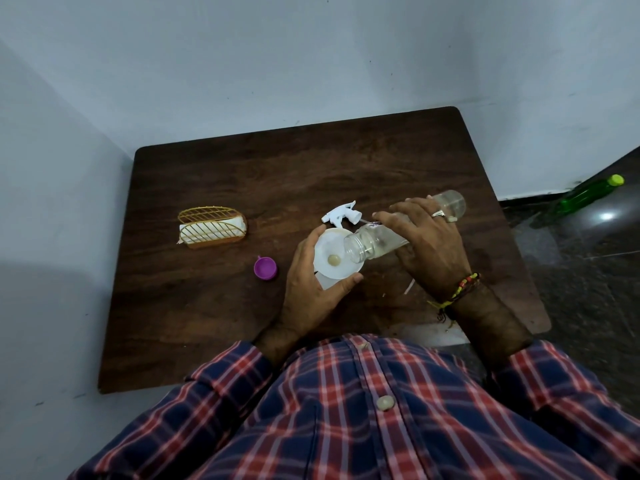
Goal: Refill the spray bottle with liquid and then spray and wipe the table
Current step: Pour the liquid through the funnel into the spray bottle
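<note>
My right hand (427,244) grips a clear plastic bottle (377,242), tipped on its side with its open mouth over a white funnel (334,254). The funnel sits on the translucent spray bottle (323,282), which is mostly hidden beneath it. My left hand (311,289) holds the funnel and the spray bottle, fingers curled round them. The white spray trigger head (341,213) lies on the dark wooden table (214,306) just behind the funnel. A purple cap (265,268) lies open side up to the left of my left hand.
A gold wire holder with white cloth or napkins (212,227) stands at the left of the table. A green bottle with a yellow-green cap (588,194) lies on the dark floor at the right. Grey walls run close behind and to the left of the table.
</note>
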The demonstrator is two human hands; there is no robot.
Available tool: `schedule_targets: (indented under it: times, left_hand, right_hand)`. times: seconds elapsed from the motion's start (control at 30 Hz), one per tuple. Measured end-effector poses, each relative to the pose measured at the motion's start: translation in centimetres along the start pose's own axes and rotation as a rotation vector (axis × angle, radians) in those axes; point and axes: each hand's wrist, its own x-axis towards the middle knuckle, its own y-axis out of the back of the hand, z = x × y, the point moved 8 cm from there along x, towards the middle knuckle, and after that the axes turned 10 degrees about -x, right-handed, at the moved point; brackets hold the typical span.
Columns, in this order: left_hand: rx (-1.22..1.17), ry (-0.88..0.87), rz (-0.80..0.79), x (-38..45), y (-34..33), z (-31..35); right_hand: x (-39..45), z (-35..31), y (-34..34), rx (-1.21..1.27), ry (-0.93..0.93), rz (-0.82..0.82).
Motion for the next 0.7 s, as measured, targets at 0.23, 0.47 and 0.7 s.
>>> schedule_targets:
  times: [0.23,0.47,0.7]
  left_hand:
    - [0.014,0.009,0.007,0.0,0.09,-0.16]
    - [0.016,-0.001,-0.005,0.09,0.09,-0.12]
    - [-0.006,-0.01,-0.023,-0.07,0.01,0.17]
  right_hand:
    - [0.11,-0.27,0.26,-0.008,0.017,0.016]
    - [0.24,-0.15,0.11,-0.017,0.036,0.03]
    - [0.07,-0.18,0.27,-0.001,0.055,0.03]
